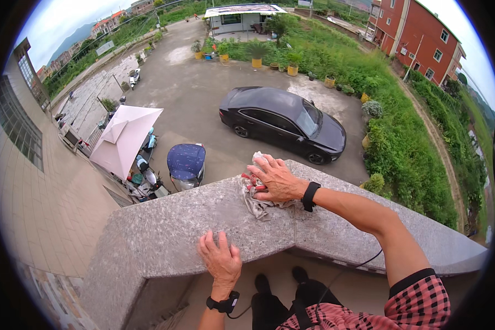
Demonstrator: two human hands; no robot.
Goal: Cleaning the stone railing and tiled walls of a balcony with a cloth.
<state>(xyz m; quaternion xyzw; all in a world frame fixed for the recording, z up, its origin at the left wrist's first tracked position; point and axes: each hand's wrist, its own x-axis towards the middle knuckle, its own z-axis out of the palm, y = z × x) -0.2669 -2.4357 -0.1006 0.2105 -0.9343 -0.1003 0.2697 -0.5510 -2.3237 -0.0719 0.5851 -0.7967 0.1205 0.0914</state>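
Observation:
A crumpled grey-white cloth (258, 209) with red parts lies on the top of a speckled grey granite parapet (169, 231). My right hand (278, 178) is on this cloth near the outer edge, close to a joint where the parapet bends. Folds of the fabric show around its fingers, and its palm side is hidden. Lower down, my left hand (220, 255) is at the parapet's inner edge with its fingers somewhat apart and nothing in it. Whether its fingertips press on the stone is hard to tell. Both wrists wear black bands.
Beyond the parapet is a drop to a paved yard holding a black car (280, 121), a pink canopy (123, 134) and parked scooters (148, 175). A cable (334, 277) hangs near my body. My shoes (262, 284) stand on the floor behind the parapet. A tiled wall (45, 206) rises left.

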